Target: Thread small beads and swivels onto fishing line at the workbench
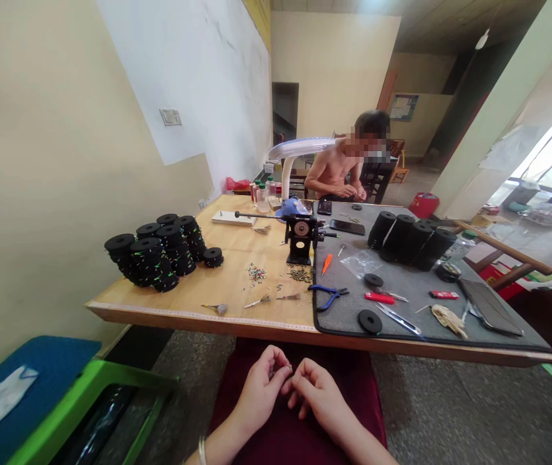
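Note:
My left hand (268, 384) and my right hand (315, 389) meet over my lap, in front of the table's edge. Both are closed in a pinch, thumbs against fingers. Whatever sits between the fingertips is too small to make out. Nearest on the wooden table (150, 300) lie small brush-like bundles (216, 309), a pile of coloured beads (257, 274) and a pile of brassy bits (299, 275). Behind them stands a black winding machine (301, 236) with a round dial. Blue-handled pliers (327, 296) rest on the grey mat (305, 330) to the right.
Stacked black spools (150, 258) stand at left, more black spools (401, 236) at right. On the mat lie a screwdriver (327, 264), a black foam disc (369, 321), snips (398, 319) and a phone (347, 227). Across the table sits another person (336, 171), hands together. A green stool (86, 394) stands lower left.

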Demonstrator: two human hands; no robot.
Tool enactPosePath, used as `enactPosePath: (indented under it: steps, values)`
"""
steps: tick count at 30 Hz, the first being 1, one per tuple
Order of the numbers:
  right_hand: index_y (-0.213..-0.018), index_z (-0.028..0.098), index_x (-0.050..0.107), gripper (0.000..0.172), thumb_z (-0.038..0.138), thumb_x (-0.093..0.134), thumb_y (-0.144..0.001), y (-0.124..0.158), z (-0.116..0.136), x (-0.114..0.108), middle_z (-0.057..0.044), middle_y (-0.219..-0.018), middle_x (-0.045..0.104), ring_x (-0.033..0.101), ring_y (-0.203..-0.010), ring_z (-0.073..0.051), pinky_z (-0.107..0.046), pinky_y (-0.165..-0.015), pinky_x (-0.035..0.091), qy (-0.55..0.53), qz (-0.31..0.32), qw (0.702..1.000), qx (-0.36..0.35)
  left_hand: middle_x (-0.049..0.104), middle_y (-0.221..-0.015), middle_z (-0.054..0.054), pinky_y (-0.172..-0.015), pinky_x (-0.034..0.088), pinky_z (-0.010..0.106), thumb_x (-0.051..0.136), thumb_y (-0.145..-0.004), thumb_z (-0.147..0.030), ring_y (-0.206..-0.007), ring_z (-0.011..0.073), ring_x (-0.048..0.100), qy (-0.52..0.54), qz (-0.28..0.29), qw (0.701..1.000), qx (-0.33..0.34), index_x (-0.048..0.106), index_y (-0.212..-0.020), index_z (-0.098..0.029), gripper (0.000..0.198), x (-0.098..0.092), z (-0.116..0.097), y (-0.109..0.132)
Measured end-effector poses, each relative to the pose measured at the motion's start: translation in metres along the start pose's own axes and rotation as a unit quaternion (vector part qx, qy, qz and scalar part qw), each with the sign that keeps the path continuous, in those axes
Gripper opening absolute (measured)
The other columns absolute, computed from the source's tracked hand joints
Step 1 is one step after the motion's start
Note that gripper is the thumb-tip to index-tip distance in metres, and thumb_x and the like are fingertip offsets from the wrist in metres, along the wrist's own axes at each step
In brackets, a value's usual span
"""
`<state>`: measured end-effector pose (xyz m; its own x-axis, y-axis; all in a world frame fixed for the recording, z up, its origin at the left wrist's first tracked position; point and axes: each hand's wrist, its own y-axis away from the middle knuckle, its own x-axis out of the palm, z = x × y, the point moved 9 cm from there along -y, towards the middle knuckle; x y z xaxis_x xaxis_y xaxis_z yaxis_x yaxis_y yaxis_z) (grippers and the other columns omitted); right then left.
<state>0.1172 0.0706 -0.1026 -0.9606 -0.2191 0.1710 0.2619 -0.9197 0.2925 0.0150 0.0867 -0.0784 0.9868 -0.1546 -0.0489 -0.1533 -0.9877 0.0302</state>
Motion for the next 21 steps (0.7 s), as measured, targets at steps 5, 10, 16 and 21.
enactPosePath:
  steps: [5,10,16,21]
  values:
    - [-0.068,0.019,0.045,0.031,0.043,0.063,-0.071,-0.0006,-0.0001,-0.0001,-0.003,-0.069,0.068,0.058,-0.048,-0.01,-0.016,-0.035,0.036,0.0,0.002,1.0,0.001,0.055,-0.071,-0.001,-0.066,0.043,0.026,0.056,-0.079,-0.023,-0.068,0.0151,0.054,-0.008,0.004,1.0,0.002,0.051,-0.074,-0.02,0.008,0.0007,-0.0013,0.0003]
    - [-0.068,0.018,0.046,0.03,0.043,0.063,-0.072,-0.0004,0.0008,-0.0006,-0.002,-0.069,0.068,0.057,-0.048,-0.01,-0.015,-0.036,0.036,0.0,0.0,1.0,0.0,0.055,-0.072,-0.001,-0.067,0.043,0.026,0.054,-0.078,-0.018,-0.069,0.0152,0.054,-0.015,0.003,1.0,0.004,0.05,-0.073,-0.02,0.007,0.0011,-0.0039,0.0006]
    - [-0.068,0.018,0.046,0.03,0.042,0.062,-0.071,-0.0007,0.0013,-0.0008,-0.003,-0.068,0.067,0.058,-0.048,-0.009,-0.015,-0.035,0.036,0.002,0.002,1.0,0.002,0.055,-0.072,-0.001,-0.067,0.044,0.027,0.054,-0.078,-0.017,-0.069,0.0151,0.054,-0.014,0.003,1.0,0.007,0.05,-0.073,-0.02,0.006,0.0007,-0.0035,0.001]
    - [-0.069,0.018,0.046,0.029,0.042,0.061,-0.072,-0.0012,0.0022,-0.001,-0.003,-0.069,0.068,0.058,-0.048,-0.009,-0.015,-0.035,0.036,-0.003,0.003,1.0,-0.002,0.056,-0.073,0.0,-0.068,0.044,0.027,0.054,-0.078,-0.018,-0.07,0.0157,0.055,-0.023,0.002,1.0,0.014,0.051,-0.074,-0.02,0.005,0.0007,-0.0059,0.0009]
